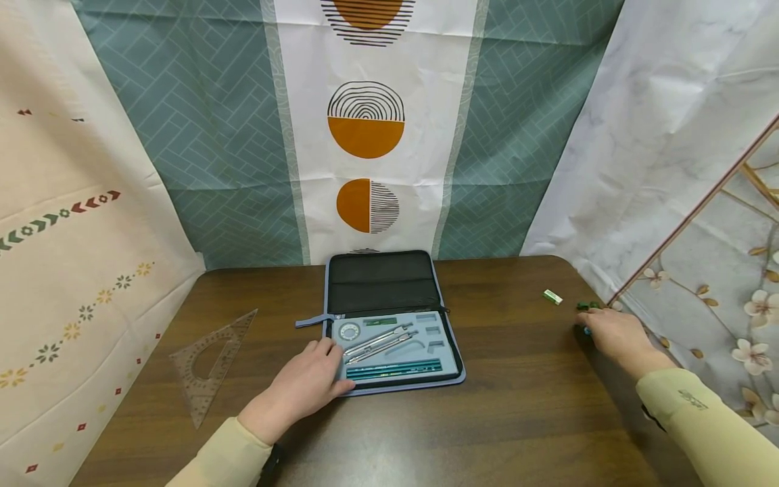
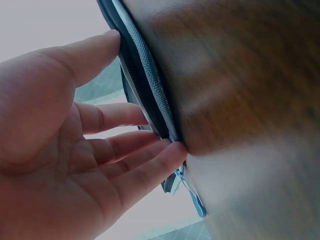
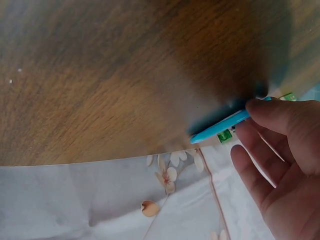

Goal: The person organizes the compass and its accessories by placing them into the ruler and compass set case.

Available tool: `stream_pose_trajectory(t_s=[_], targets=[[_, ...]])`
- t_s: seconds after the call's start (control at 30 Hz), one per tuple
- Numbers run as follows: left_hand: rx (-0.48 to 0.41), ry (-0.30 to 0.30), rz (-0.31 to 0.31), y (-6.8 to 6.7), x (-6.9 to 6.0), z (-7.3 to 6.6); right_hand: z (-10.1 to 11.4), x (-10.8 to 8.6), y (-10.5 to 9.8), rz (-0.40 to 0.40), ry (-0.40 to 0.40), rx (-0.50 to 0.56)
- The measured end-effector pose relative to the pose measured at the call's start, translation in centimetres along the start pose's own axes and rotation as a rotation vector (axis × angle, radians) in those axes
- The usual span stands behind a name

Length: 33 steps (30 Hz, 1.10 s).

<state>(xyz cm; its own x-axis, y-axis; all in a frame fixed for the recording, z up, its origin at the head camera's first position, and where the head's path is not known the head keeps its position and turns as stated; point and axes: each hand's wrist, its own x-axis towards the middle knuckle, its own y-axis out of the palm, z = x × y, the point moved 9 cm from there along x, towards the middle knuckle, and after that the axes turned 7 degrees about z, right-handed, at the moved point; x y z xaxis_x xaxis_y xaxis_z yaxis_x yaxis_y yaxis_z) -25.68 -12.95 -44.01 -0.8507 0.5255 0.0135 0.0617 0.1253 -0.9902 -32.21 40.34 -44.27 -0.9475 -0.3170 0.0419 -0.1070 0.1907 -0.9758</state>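
Note:
An open zippered case (image 1: 395,387) with blue-grey edging lies mid-table. Its pale tray holds two silver compasses (image 1: 380,343), a round white disc (image 1: 349,331), a green piece (image 1: 380,321) and several teal pencils (image 1: 394,370). My left hand (image 1: 310,379) rests at the case's front left corner, its fairly straight fingers touching the zipper edge (image 2: 150,75). At the table's right edge, my right hand (image 1: 621,338) pinches a slim turquoise pen-like stick (image 3: 220,126) between thumb and fingers. The stick is low over the wood; whether it touches cannot be told.
On the left lies a clear triangular ruler (image 1: 209,362) with a protractor cut-out. A green-and-white eraser (image 1: 552,297) sits back right. Near my right hand is a small green object (image 1: 585,306). Patterned cloths (image 1: 371,203) hang behind and beside the wooden table (image 1: 505,419).

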Motion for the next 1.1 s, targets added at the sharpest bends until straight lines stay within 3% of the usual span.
stream_pose_trajectory(t_s=[0.2, 0.4, 0.63, 0.97, 1.1], targets=[[0.006, -0.001, -0.003, 0.0, 0.0, 0.0, 0.3, 0.1, -0.2, 0.039, 0.004, 0.016], [0.010, -0.001, -0.007, 0.0, 0.0, 0.0, 0.8, 0.5, -1.1, 0.004, -0.010, 0.028], [0.005, -0.001, -0.006, 0.0, 0.0, 0.0, 2.0, 1.0, -2.0, 0.015, -0.018, 0.063], [0.003, 0.005, -0.015, 0.0, -0.1, -0.1, 6.1, 1.8, -5.5, -0.199, -0.127, 0.121], [0.012, 0.009, -0.020, 0.0, -0.1, -0.1, 7.6, 2.3, -6.3, -0.229, -0.154, 0.140]])
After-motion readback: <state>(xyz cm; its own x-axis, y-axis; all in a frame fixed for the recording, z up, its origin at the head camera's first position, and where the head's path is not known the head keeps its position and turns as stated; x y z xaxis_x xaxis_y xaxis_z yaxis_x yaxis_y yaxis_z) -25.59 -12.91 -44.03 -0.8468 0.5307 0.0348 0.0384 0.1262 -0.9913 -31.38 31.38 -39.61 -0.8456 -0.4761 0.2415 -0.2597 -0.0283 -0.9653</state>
